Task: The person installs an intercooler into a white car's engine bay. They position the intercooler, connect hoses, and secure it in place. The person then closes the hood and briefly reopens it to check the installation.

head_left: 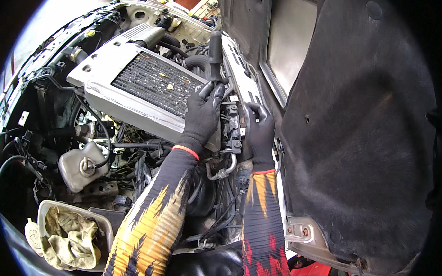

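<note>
Gloved left hand (201,117), fingers curled at the foot of an upright black tube-shaped part (215,49) beside the intercooler (152,82); right hand (260,134) half-closed at the white cowl strip (239,68). Whether either grips is unclear. Light, even pressure would suit.

The dark grey tubular piece (215,50) is smooth and extends forward, its near end being at the left hand (202,115). The black bracket strip (233,125) (its surface is rather uneven) lies lengthwise between this hand and the right hand (261,133).
</note>
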{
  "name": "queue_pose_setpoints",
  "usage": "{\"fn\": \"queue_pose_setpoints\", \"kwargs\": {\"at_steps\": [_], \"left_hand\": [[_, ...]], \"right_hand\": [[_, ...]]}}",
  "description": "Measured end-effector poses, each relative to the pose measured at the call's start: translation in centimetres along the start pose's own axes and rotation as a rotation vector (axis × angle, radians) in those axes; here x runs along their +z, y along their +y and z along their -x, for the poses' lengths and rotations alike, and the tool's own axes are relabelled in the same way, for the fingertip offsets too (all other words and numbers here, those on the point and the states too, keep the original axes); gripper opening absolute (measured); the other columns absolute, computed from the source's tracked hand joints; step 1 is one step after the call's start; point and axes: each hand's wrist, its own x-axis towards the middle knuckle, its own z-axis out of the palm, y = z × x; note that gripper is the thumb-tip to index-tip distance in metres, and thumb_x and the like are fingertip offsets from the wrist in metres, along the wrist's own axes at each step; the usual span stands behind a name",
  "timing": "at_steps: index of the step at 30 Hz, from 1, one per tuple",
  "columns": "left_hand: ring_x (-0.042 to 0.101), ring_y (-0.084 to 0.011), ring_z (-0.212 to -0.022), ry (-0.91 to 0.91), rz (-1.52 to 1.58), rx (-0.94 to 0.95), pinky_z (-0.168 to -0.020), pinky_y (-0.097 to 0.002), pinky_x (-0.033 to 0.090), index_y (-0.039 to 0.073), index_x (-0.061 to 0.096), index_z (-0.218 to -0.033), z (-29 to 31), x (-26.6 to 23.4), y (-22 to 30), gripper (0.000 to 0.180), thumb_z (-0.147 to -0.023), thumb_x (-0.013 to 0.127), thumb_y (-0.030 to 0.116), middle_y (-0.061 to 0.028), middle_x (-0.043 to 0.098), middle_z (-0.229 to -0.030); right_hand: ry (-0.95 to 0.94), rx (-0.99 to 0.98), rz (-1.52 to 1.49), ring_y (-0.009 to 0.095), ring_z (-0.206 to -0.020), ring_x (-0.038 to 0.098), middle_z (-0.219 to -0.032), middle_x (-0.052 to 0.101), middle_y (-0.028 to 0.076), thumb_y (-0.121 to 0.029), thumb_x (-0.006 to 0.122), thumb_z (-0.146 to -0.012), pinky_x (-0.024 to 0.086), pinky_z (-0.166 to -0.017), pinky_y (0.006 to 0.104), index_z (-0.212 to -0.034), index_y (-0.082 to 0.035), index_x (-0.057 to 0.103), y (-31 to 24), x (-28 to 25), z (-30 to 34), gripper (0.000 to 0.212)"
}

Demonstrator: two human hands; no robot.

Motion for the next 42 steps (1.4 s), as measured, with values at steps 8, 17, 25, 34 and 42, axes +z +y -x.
{"fn": "queue_pose_setpoints", "kwargs": {"at_steps": [8,17,25,34,42], "left_hand": [[0.063,-0.0172,-0.075,-0.263,-0.218,0.147,-0.074,-0.0322,0.05,0.001,0.067,-0.092,2.9,2.1,-1.4,0.01,-0.092,0.057,0.003,-0.0096,0.068,-0.084],[0.046,-0.0438,-0.122,-0.216,-1.252,0.194,-0.111,-0.0554,0.028,0.001,0.048,-0.136,13.8,7.9,-4.2,0.056,-0.091,0.059,0.034,-0.0268,0.05,-0.133],[0.057,-0.0297,-0.111,-0.341,-1.093,0.349,-0.097,-0.0481,0.042,0.01,0.059,-0.127,13.4,6.5,-4.7,0.04,-0.087,0.056,0.017,-0.015,0.057,-0.127],[0.056,-0.0419,-0.111,0.125,-0.255,-0.069,-0.096,-0.0452,0.045,0.004,0.054,-0.119,5.5,5.1,-0.1,0.031,-0.095,0.053,0.023,-0.0253,0.056,-0.116],[0.063,-0.0224,-0.08,0.555,-0.204,-0.465,-0.071,-0.0345,0.05,0.001,0.061,-0.113,5.8,-2.7,9.1,0.037,-0.088,0.072,0.026,-0.0121,0.066,-0.089]], "right_hand": [[-0.293,-0.071,-0.443,0.011,-0.088,0.061,-0.099,0.066,0.005,-0.02,0.065,-0.099,0.05,-0.08,0.0282,-0.114,0.003,0.06,-5.0,0.3,-1.8,0.028],[-0.088,-0.151,-0.431,0.016,-0.092,0.065,-0.098,0.065,0.01,0.008,0.056,-0.092,0.052,-0.088,0.032,-0.104,0.002,0.058,-4.0,-2.3,-1.4,0.014],[0.026,-0.051,-0.842,0.012,-0.075,0.055,-0.089,0.06,0.007,-0.013,0.059,-0.098,0.046,-0.069,0.0257,-0.099,-0.004,0.059,-2.0,-0.1,-1.7,0.009],[-0.143,0.053,-0.328,0.007,-0.061,0.055,-0.078,0.061,0.001,-0.024,0.072,-0.093,0.042,-0.054,0.0233,-0.086,-0.006,0.066,-7.9,-2.6,-1.1,0.021],[-0.038,0.565,-0.397,0.019,-0.055,0.057,-0.084,0.06,0.009,-0.039,0.07,-0.091,0.05,-0.047,0.0314,-0.102,-0.003,0.063,-2.8,-1.4,2.0,0.038]]}}
